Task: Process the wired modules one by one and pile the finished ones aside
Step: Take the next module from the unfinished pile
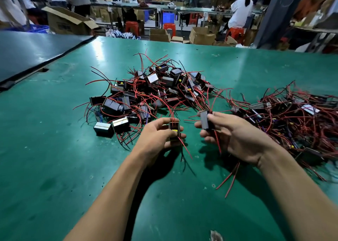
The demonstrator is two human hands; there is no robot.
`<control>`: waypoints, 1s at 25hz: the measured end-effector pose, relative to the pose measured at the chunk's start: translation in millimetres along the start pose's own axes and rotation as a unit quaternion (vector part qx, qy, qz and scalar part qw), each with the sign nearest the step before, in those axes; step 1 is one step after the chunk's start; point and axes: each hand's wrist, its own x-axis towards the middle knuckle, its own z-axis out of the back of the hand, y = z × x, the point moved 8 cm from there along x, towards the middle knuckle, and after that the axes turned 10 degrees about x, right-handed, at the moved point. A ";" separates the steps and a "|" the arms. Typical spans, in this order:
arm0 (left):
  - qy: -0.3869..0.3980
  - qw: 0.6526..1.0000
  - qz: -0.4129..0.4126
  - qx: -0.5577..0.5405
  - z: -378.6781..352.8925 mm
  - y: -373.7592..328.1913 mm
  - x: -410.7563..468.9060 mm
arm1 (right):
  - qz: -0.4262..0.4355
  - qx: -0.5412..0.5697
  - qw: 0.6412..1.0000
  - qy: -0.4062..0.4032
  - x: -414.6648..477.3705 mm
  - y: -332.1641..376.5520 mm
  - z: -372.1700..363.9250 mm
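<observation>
My left hand (157, 136) grips a small dark module (174, 132) with a yellow part on it; red and black wires trail below it. My right hand (232, 134) pinches a second dark module (204, 120) between thumb and fingers, its red wires hanging down under the palm. Both hands hover just above the green table (54, 158), a short gap between them. A big heap of wired modules (150, 92) lies in the middle of the table beyond my hands. Another tangled pile of modules (296, 118) sits to the right, beside my right wrist.
A dark board (33, 52) overlaps the table's far left corner. Past the far table edge stand cardboard boxes (67, 23), red stools (169, 29) and people at other benches. A scuffed patch (216, 236) marks the near table surface.
</observation>
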 end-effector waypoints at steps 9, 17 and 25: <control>-0.003 0.999 -0.007 0.052 1.3 -1.8 -4.9 | 0.063 -0.460 0.870 -0.165 0.1 -5.1 28.8; -0.042 0.997 -0.036 0.060 3.5 -6.7 -6.6 | 0.092 -0.534 0.816 -0.200 -2.1 -1.5 38.0; -0.146 0.899 -0.156 0.382 11.2 -22.4 -10.9 | 0.087 -0.539 0.833 -0.088 -7.1 -8.4 27.7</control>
